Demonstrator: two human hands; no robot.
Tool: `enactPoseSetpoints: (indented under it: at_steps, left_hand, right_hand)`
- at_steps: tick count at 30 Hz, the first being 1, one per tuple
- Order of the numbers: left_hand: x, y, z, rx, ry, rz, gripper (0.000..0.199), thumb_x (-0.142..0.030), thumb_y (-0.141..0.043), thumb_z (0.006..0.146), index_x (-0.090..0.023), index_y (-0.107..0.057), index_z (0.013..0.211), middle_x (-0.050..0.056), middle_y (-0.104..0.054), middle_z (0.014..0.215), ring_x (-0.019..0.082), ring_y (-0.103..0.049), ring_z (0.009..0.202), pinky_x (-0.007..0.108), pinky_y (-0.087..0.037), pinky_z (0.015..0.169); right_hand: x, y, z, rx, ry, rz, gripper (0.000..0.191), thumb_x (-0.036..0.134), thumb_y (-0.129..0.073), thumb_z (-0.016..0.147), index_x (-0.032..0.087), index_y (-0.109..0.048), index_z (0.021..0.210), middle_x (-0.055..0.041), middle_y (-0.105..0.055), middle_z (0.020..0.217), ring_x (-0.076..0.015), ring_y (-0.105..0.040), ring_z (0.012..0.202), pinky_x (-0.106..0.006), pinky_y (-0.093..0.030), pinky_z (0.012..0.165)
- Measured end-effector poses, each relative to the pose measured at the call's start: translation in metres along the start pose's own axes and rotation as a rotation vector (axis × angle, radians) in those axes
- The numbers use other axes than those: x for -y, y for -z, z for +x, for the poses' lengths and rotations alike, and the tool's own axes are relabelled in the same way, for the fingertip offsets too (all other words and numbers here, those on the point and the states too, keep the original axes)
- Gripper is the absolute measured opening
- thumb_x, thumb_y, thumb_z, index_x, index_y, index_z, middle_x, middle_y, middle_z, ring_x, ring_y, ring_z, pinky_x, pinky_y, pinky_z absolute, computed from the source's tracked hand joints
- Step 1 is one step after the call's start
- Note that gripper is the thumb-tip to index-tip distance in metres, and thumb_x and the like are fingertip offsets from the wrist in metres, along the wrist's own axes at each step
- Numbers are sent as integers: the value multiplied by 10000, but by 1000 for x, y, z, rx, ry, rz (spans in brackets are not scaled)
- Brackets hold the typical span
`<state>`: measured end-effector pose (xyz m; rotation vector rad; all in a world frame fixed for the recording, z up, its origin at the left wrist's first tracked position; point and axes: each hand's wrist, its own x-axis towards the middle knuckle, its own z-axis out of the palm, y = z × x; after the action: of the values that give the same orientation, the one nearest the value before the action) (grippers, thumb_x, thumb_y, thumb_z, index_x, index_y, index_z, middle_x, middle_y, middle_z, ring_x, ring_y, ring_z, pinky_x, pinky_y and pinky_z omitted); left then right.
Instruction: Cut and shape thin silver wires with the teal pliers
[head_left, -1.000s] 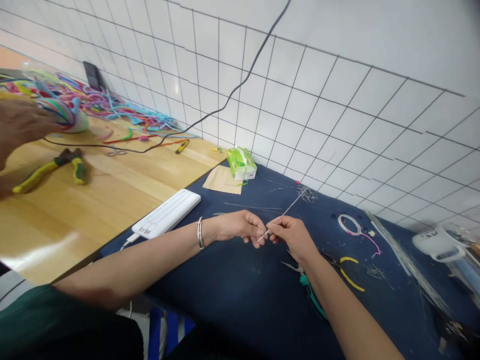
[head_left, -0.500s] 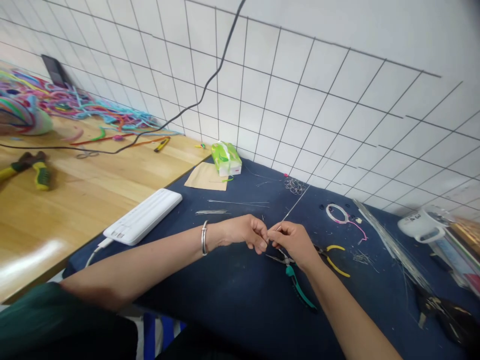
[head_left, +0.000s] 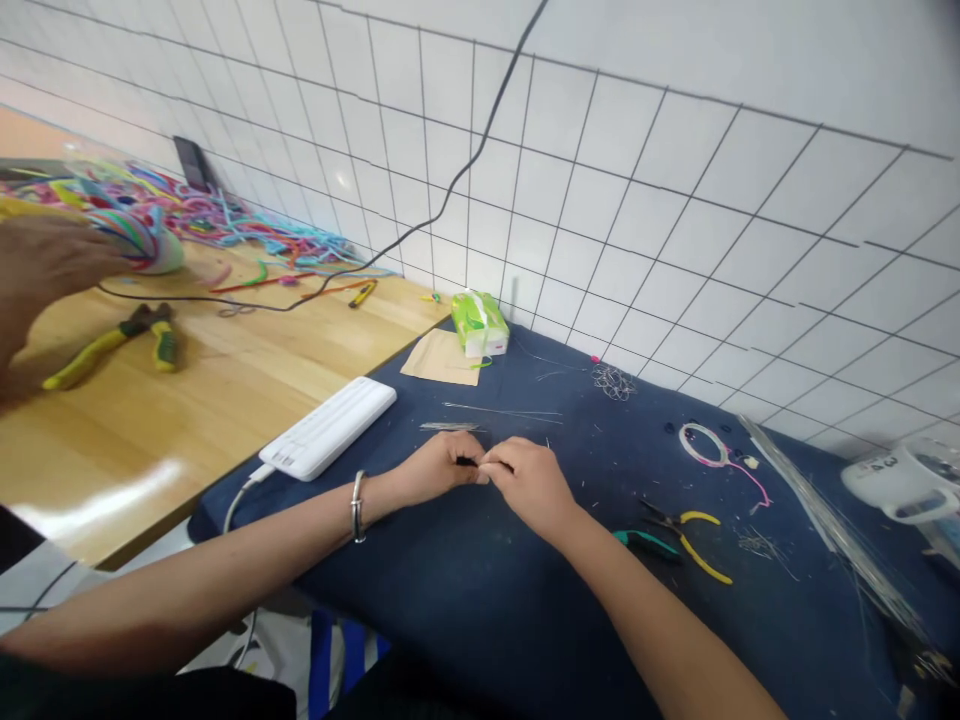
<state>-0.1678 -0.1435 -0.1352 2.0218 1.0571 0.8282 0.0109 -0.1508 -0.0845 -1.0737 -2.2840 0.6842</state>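
Note:
Over the dark blue cloth (head_left: 480,590), my left hand (head_left: 436,470) and my right hand (head_left: 529,482) meet fingertip to fingertip. Both are closed in a pinch; whatever lies between the fingertips is too small to make out. Just behind them are a short bundle of thin wires (head_left: 448,427) and a few longer wires (head_left: 502,411). To the right of my right hand lie teal-handled pliers (head_left: 649,543), partly behind my forearm, and yellow-handled pliers (head_left: 686,532). A tangle of wire loops (head_left: 613,382) sits near the wall.
A white power bank (head_left: 328,428) with a cable, a tissue pack (head_left: 480,323) and brown paper (head_left: 441,358) lie leftward. At right are a wire spool (head_left: 703,445), long wires (head_left: 825,510) and a mug (head_left: 900,480). Another person's hand (head_left: 56,260) is over the wooden table (head_left: 217,420).
Both my hands have moved left, closer to the short wire bundle. The long wire rising from my right hand no longer shows. The other person's hand has come into view, and the camera has shifted.

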Motion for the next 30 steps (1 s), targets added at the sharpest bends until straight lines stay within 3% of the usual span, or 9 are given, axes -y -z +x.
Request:
enactPoseSetpoints:
  at_steps: [6, 13, 17, 20, 23, 26, 28, 30]
  left_hand:
    - [1, 2, -11, 14, 103, -115, 159, -306, -615, 750, -155, -653, 785, 14, -624, 761, 137, -554, 734, 226, -414, 669]
    - [-4, -5, -3, 10, 249, -301, 199, -336, -632, 718, -143, -662, 757, -4, -619, 701, 127, -543, 665, 228, -409, 624]
    - [-20, -12, 8, 61, 265, -452, 161, -295, -667, 677, -140, -651, 718, 7, -626, 681, 131, -560, 666, 240, -430, 640]
    - [-40, -17, 17, 130, 257, -566, 138, -269, -655, 686, -138, -633, 722, 14, -621, 657, 123, -557, 631, 251, -443, 640]
    - [-54, -25, 25, 179, 269, -660, 142, -253, -658, 683, -133, -621, 750, 14, -619, 647, 117, -554, 602, 258, -450, 629]
    - [-58, -36, 32, 223, 307, -724, 145, -241, -663, 680, -136, -621, 770, 9, -623, 637, 113, -562, 584, 244, -439, 597]
    - [-58, -46, 37, 250, 326, -752, 150, -239, -668, 679, -140, -624, 783, 8, -629, 646, 110, -569, 581, 231, -425, 578]
    - [-58, -56, 41, 271, 334, -772, 155, -238, -673, 676, -141, -625, 786, 9, -634, 661, 106, -571, 578, 225, -417, 569]
  right_hand:
    - [-3, -13, 8, 4, -14, 14, 101, 185, -551, 782, 199, -632, 724, 5, -640, 764, -121, -559, 739, -223, -380, 690]
    - [-4, -4, 4, -13, -89, 70, 102, 178, -543, 751, 191, -629, 699, 16, -645, 733, -114, -566, 703, -205, -395, 639]
    - [-7, 14, -7, -36, -141, 102, 133, 242, -512, 781, 189, -630, 750, 16, -634, 698, -109, -567, 650, -204, -410, 604]
    - [-13, 36, -35, -114, -259, 99, 282, 307, -516, 787, 205, -573, 1044, 1, -640, 784, -128, -585, 699, -237, -445, 662]
    - [-26, 59, -86, -123, -367, -156, 474, 400, -522, 777, 224, -471, 1215, -60, -614, 1000, -181, -581, 857, -322, -445, 791]
    - [-40, 73, -145, 28, -378, -501, 676, 528, -583, 681, 233, -442, 1273, -120, -484, 1257, -313, -406, 1166, -468, -314, 957]
    - [-45, 75, -174, 111, -406, -647, 793, 560, -623, 615, 272, -390, 1317, -118, -397, 1341, -359, -332, 1213, -522, -267, 965]
    - [-47, 74, -188, 130, -426, -729, 795, 535, -598, 647, 283, -331, 1352, -120, -370, 1354, -361, -331, 1203, -530, -253, 963]
